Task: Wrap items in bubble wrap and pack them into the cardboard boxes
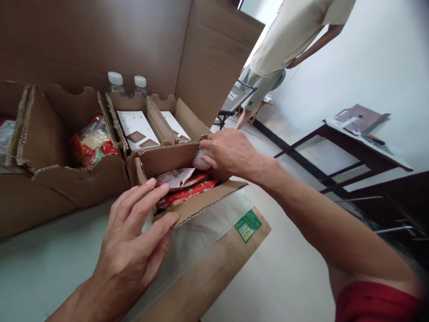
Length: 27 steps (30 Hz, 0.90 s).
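A small open cardboard box (pixel 201 210) lies in front of me with red food packets (pixel 187 193) and a white-and-red packet (pixel 176 177) inside. My left hand (pixel 134 232) is at its near left corner, fingers apart, fingertips and thumb touching the cardboard edges. At the far end of the box, my right hand (pixel 228 150) has its fingers curled round a clear plastic-wrapped item (pixel 203 159). What is inside that wrapping is hard to make out, and the hand partly hides it.
Behind stands a row of cardboard compartments (pixel 77 174) with a red snack bag (pixel 92 141), white cards (pixel 138 129) and two capped bottles (pixel 115 79). A brown paper bag (pixel 214 264) with a green label lies under the box. A person (pixel 288 40) stands beyond, near a dark table (pixel 368 143).
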Motion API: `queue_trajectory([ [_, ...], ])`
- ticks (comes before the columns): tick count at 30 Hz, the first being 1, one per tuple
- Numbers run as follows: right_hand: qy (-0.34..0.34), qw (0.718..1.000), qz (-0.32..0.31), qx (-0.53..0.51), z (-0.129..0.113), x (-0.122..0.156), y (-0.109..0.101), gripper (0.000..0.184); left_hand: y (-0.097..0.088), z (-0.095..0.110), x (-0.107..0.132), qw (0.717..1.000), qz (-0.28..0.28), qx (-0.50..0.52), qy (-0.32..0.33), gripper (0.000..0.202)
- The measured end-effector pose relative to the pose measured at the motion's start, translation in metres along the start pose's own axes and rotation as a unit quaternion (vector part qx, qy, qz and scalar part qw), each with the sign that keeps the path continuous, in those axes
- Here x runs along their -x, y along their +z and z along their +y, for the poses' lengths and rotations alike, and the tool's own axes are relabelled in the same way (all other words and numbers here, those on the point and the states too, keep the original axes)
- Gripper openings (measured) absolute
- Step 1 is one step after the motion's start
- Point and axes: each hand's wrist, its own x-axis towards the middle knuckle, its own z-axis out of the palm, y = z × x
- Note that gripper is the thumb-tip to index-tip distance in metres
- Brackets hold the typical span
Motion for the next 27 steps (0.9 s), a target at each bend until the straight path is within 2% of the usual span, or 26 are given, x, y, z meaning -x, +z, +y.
queue_trajectory([
  [3, -0.077, 0.996, 0.039, 0.019, 0.004, 0.001, 0.016, 0.025, -0.001, 0.0, 0.0, 1.0, 0.002, 0.002, -0.002, 0.03],
  [6, -0.114, 0.993, 0.007, 0.009, 0.006, -0.001, 0.031, 0.023, -0.002, 0.0, -0.001, 1.0, 0.001, 0.0, -0.002, 0.028],
  [12, -0.098, 0.989, -0.108, -0.036, -0.004, -0.011, 0.036, 0.028, -0.001, 0.001, -0.002, 1.0, -0.002, 0.002, -0.001, 0.028],
  [16, -0.08, 0.988, -0.121, -0.054, -0.013, -0.025, 0.042, 0.029, -0.002, 0.0, -0.001, 1.0, -0.002, -0.004, 0.001, 0.027],
  [19, -0.101, 0.979, -0.142, -0.102, -0.013, -0.028, 0.047, 0.031, -0.002, 0.0, -0.001, 1.0, -0.001, -0.012, 0.008, 0.028],
  [21, -0.118, 0.97, -0.142, -0.157, -0.006, -0.02, 0.047, 0.039, -0.001, 0.0, -0.002, 1.0, 0.001, -0.018, 0.013, 0.028],
  [24, -0.094, 0.968, -0.064, -0.225, 0.007, 0.011, 0.041, 0.052, 0.002, 0.004, -0.001, 0.999, 0.017, -0.025, -0.014, 0.036],
  [26, -0.033, 0.966, 0.058, -0.252, 0.014, 0.044, 0.039, 0.047, 0.002, 0.007, 0.007, 0.998, 0.036, -0.021, -0.046, 0.056],
  [27, 0.008, 0.954, 0.137, -0.268, 0.016, 0.063, 0.041, 0.041, 0.002, 0.009, 0.012, 0.997, 0.045, -0.017, -0.064, 0.067],
])
